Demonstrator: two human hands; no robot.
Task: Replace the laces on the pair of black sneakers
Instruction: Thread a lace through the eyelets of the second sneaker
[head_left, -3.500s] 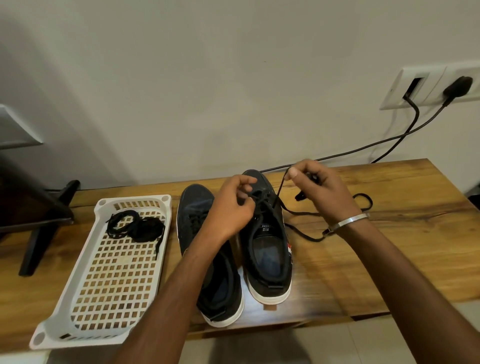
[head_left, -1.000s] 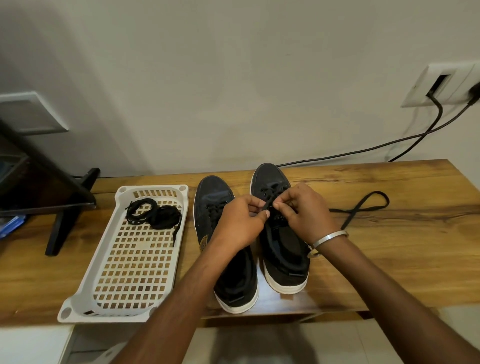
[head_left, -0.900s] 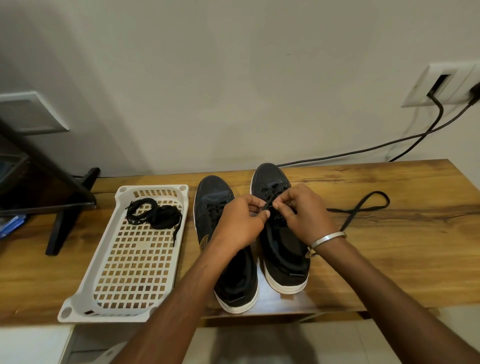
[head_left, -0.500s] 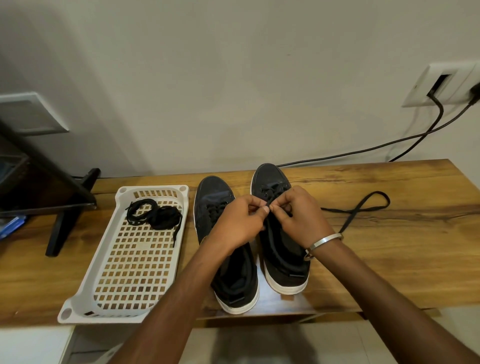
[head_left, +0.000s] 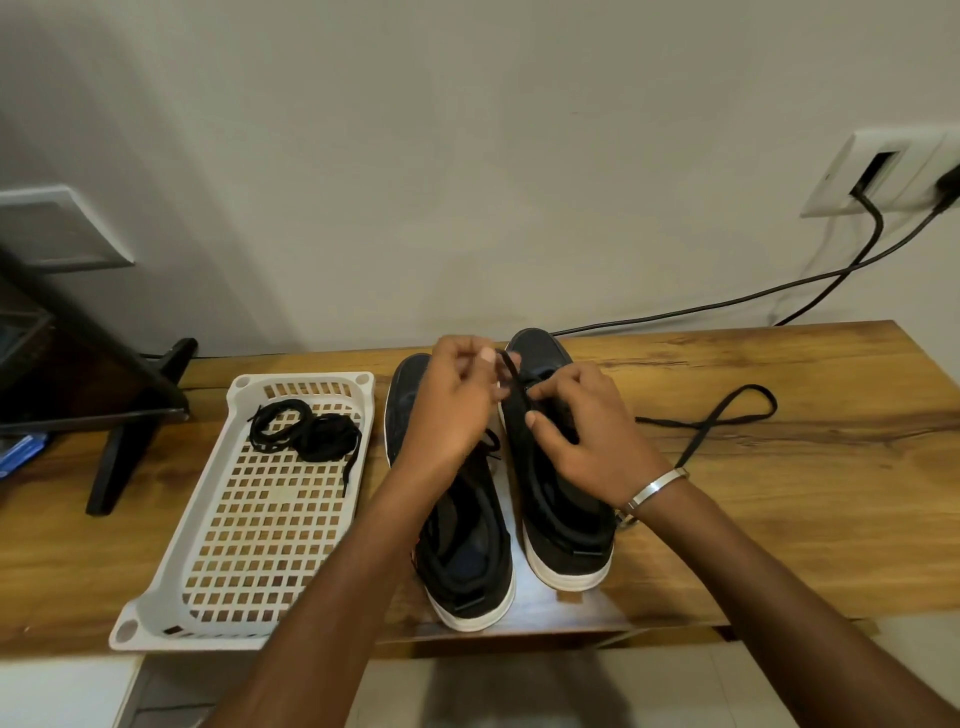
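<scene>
Two black sneakers with white soles stand side by side on the wooden table (head_left: 779, 519), toes toward the wall and heels at the near edge: the left sneaker (head_left: 462, 551) sits a little nearer the person, the right sneaker (head_left: 561, 535) just beside it and reaching farther back. Both are low-cut with dark padded collars and dark insoles. The left hand (head_left: 449, 410) is raised over the toe of the left sneaker, its fingers curled and pinching a flat black lace (head_left: 511, 376) that runs down to the eyelets of the right sneaker. The right hand (head_left: 587, 436) rests on the right sneaker's tongue area, fingers bent and gripping the upper by the eyelets; a silver bangle (head_left: 654, 488) circles its wrist. The lace's free end (head_left: 727, 415) trails right across the table in a loose loop. Left of the sneakers lies a white perforated tray (head_left: 171, 597) holding a coiled bundle of black laces (head_left: 301, 431) at its far end
</scene>
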